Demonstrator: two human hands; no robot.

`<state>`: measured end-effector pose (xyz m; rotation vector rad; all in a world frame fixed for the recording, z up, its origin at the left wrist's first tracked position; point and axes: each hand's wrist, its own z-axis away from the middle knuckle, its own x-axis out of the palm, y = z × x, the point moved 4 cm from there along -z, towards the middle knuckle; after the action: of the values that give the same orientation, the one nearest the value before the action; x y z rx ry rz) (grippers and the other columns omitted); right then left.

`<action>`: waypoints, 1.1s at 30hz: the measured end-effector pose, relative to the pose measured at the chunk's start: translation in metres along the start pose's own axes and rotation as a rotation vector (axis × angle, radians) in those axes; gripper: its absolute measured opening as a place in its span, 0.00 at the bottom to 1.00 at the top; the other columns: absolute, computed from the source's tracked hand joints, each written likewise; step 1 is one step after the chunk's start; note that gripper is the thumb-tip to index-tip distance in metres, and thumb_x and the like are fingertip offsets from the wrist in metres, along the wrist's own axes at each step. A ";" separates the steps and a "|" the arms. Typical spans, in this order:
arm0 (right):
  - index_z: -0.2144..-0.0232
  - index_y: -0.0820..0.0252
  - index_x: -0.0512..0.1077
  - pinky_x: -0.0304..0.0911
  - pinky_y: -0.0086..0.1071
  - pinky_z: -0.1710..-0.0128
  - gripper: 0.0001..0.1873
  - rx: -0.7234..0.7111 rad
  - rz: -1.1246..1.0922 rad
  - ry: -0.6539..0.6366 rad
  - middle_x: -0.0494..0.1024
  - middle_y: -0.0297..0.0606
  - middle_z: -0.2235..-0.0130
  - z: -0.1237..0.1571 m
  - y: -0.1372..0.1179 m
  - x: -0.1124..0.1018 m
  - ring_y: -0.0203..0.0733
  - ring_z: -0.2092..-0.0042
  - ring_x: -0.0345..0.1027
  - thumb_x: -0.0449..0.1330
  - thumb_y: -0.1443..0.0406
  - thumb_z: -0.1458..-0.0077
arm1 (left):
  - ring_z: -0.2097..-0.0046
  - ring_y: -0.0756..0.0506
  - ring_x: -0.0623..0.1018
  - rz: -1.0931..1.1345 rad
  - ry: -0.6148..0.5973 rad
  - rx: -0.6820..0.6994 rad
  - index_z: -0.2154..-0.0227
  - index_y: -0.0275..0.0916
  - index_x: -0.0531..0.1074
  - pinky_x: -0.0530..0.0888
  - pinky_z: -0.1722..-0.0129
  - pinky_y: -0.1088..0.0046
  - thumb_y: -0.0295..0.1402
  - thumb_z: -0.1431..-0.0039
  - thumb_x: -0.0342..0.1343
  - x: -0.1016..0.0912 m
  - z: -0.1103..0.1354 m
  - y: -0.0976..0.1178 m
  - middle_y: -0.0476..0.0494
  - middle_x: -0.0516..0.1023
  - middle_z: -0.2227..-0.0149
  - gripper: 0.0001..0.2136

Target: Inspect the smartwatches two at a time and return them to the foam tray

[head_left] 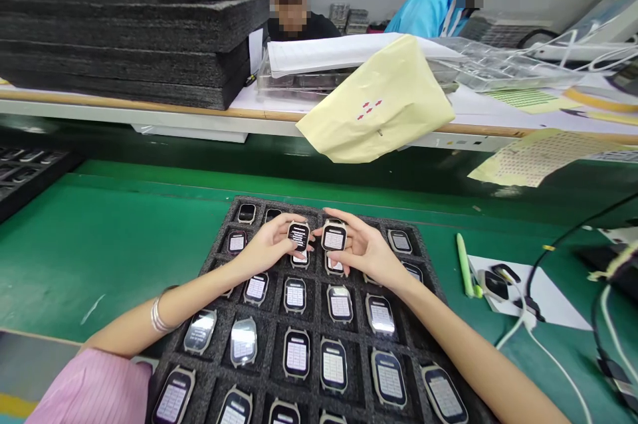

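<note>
A black foam tray (pixel 219 258) lies on the green mat in front of me, with several smartwatch bodies set in its pockets, screens lit. My left hand (pixel 269 248) is closed on one watch body (pixel 299 236) with a dark screen, held just above the tray's upper middle. My right hand (pixel 363 251) is closed on another watch body (pixel 333 237) with a white screen, right beside the first. The two watches almost touch.
A green pen (pixel 464 264) and cables on white paper (pixel 548 291) lie right of the tray. A stack of black foam sheets (pixel 124 25) sits on the raised shelf at back left, a yellow envelope (pixel 379 102) overhanging its edge. Two other people sit beyond it.
</note>
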<state>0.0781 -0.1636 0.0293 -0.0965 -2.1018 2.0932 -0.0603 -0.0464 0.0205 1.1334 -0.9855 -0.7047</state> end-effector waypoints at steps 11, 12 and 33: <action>0.43 0.60 0.59 0.71 0.30 0.76 0.37 0.024 0.167 0.151 0.69 0.50 0.50 0.021 -0.011 -0.063 0.43 0.68 0.74 0.68 0.65 0.54 | 0.65 0.45 0.80 -0.041 -0.051 0.008 0.57 0.35 0.66 0.78 0.68 0.68 0.37 0.50 0.61 0.012 -0.012 0.009 0.41 0.78 0.65 0.19; 0.43 0.61 0.59 0.71 0.31 0.75 0.37 0.020 0.195 0.172 0.69 0.50 0.50 0.023 -0.010 -0.069 0.44 0.67 0.74 0.68 0.65 0.53 | 0.65 0.45 0.80 -0.044 -0.057 0.013 0.57 0.35 0.66 0.78 0.68 0.68 0.37 0.50 0.61 0.013 -0.014 0.009 0.41 0.78 0.65 0.19; 0.52 0.70 0.69 0.63 0.31 0.60 0.29 -0.156 1.184 0.219 0.68 0.43 0.59 0.027 0.008 -0.087 0.46 0.59 0.67 0.71 0.64 0.55 | 0.56 0.42 0.79 -0.618 -0.106 0.073 0.51 0.41 0.58 0.77 0.55 0.66 0.42 0.53 0.60 -0.015 -0.047 -0.025 0.43 0.78 0.59 0.27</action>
<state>0.1582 -0.2050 0.0152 -1.8744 -2.2740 2.1463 -0.0234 -0.0216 -0.0126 1.4958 -0.7471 -1.2392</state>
